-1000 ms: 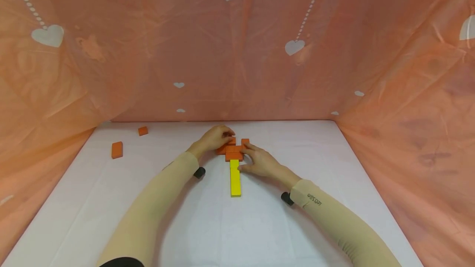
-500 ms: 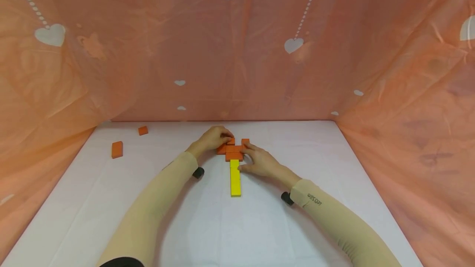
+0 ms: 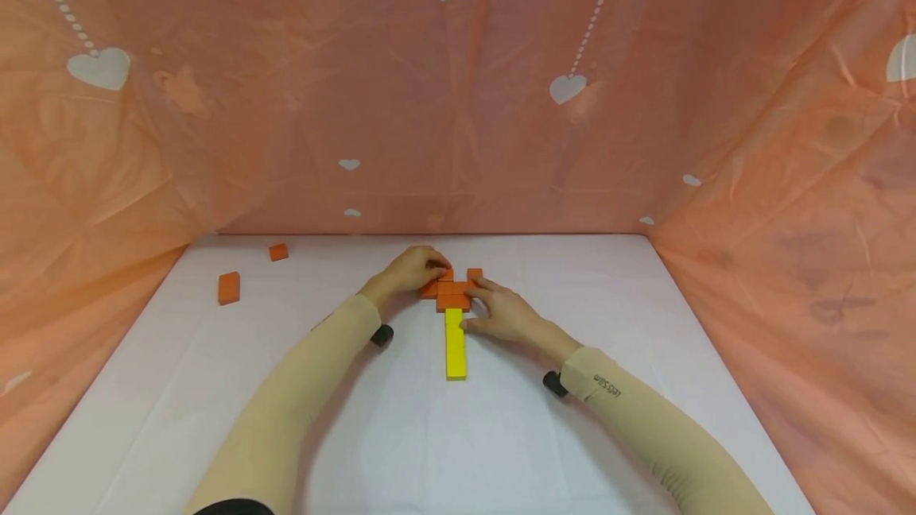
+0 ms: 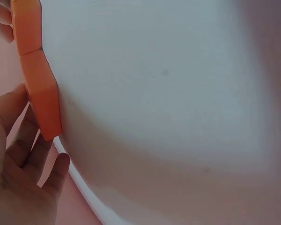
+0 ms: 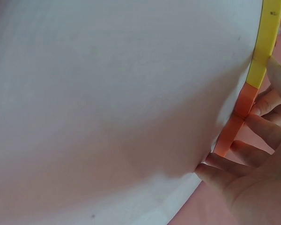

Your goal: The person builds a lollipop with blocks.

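Flat on the table, several orange blocks (image 3: 453,302) are joined above a column of yellow blocks (image 3: 455,352). At the upper left of this shape, my left hand (image 3: 410,269) pinches an orange block (image 3: 447,275) between thumb and fingers. The left wrist view shows that hand (image 4: 23,173) with an angled orange block (image 4: 43,91) at its fingertips. My right hand (image 3: 506,315) lies along the other side, fingers spread and loosely bent. Its fingertips touch the right orange block (image 5: 228,133), and its thumb meets the yellow column (image 5: 262,51).
Two loose orange pieces, a larger block (image 3: 229,288) and a small one (image 3: 279,252), lie at the back left of the white-covered table (image 3: 494,451). A peach curtain with pale hearts (image 3: 444,125) rises behind and along both sides.
Both hands stay nearly still at the blocks. The left hand's orange block sits about where it was; the whole view shifts only slightly.
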